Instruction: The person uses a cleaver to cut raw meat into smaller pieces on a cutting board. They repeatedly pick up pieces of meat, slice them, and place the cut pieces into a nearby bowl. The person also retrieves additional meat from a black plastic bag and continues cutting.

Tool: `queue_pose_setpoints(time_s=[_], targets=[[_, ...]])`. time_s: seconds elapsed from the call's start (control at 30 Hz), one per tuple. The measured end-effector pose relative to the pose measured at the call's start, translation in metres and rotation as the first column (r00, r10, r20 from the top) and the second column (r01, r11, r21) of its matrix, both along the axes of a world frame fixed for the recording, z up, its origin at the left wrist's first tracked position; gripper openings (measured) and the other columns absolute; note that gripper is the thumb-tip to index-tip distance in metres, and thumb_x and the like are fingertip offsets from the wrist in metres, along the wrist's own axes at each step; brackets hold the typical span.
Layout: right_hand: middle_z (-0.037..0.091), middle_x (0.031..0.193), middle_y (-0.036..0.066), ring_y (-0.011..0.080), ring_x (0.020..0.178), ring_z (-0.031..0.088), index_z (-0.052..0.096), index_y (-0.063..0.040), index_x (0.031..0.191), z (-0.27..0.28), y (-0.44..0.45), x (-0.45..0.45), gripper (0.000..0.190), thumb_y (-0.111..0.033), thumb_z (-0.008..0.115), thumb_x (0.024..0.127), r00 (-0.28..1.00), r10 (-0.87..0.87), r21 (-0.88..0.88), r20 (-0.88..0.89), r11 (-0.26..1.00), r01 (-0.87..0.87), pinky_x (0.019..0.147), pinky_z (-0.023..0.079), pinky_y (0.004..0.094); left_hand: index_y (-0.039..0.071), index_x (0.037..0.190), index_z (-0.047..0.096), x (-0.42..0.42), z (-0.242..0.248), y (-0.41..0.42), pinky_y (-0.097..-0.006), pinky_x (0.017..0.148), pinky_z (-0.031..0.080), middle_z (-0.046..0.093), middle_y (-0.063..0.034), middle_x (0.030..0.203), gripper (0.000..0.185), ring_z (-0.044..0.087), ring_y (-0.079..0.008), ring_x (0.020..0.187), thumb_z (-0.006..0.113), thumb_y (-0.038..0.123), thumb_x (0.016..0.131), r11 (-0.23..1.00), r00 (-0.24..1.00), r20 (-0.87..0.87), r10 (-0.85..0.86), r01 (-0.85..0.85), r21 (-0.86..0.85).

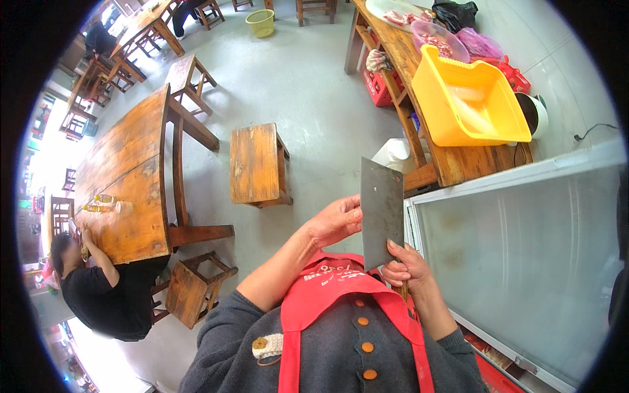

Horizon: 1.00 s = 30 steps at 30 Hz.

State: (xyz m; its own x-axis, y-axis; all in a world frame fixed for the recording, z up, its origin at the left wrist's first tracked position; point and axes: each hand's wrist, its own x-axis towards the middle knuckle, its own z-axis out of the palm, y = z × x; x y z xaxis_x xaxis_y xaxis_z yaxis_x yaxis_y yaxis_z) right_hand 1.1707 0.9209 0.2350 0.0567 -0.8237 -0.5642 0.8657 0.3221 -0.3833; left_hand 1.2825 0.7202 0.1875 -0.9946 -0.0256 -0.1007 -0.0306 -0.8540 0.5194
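Note:
In front of my red apron [324, 290], which bears white writing, I see a broad metal cleaver [381, 211] held upright. My right hand [408, 267] grips it low down, fingers wrapped about the handle and thumb lying on the flat of the blade. Beside the blade's left edge is my left hand [339, 221], its fingers bent. The tips meet or pass behind that edge, so whether they press on the metal is hidden. A glass-topped freezer [516, 255] with a white frame stands close by my right arm.
Ahead right, a wooden bench [496, 159] bears a yellow plastic tub [471, 108], a pink bowl of cut meat [440, 42] and a white board with meat [395, 14]. A wooden stool [258, 164] stands ahead. At left, a person [110, 299] sits by a wooden table [132, 167].

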Motion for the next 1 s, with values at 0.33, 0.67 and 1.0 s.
queue_pose_setpoints(time_s=[0.33, 0.67, 1.0], targets=[[0.03, 0.046, -0.008, 0.0034, 0.033, 0.03, 0.056, -0.005, 0.106, 0.002, -0.094, -0.032, 0.028, -0.031, 0.047, 0.104, 0.999, -0.03, -0.016, 0.043, 0.999, 0.031, 0.033, 0.029, 0.0218, 0.004, 0.135, 0.047, -0.038, -0.003, -0.095, -0.0315, 0.104, 0.042, 0.058, -0.0029, 0.128, 0.073, 0.055, -0.0137, 0.119, 0.079, 0.041, 0.08, 0.996, 0.999, -0.045, -0.008, 0.012, 0.085], [0.03, 0.045, -0.008, 0.005, 0.035, 0.033, 0.056, -0.008, 0.095, -0.014, -0.207, -0.158, 0.025, -0.03, 0.05, 0.102, 1.0, -0.006, -0.049, 0.019, 0.999, 0.007, 0.035, 0.029, 0.0235, 0.004, 0.134, 0.048, -0.159, -0.019, -0.21, -0.0294, 0.098, 0.045, 0.061, -0.0042, 0.126, 0.068, 0.058, -0.0135, 0.114, 0.073, 0.045, 0.085, 1.0, 0.985, 0.175, -0.01, 0.009, 0.005], [0.033, 0.047, -0.006, 0.0059, 0.036, 0.034, 0.052, -0.011, 0.083, -0.002, -0.369, -0.326, 0.026, -0.03, 0.055, 0.101, 0.998, 0.057, -0.006, -0.027, 0.998, -0.057, 0.035, 0.03, 0.0252, 0.01, 0.12, 0.056, -0.306, 0.013, -0.377, -0.029, 0.093, 0.047, 0.065, -0.0014, 0.115, 0.045, 0.061, -0.011, 0.103, 0.055, 0.048, 0.096, 0.976, 0.986, 0.134, 0.099, -0.07, -0.207]])
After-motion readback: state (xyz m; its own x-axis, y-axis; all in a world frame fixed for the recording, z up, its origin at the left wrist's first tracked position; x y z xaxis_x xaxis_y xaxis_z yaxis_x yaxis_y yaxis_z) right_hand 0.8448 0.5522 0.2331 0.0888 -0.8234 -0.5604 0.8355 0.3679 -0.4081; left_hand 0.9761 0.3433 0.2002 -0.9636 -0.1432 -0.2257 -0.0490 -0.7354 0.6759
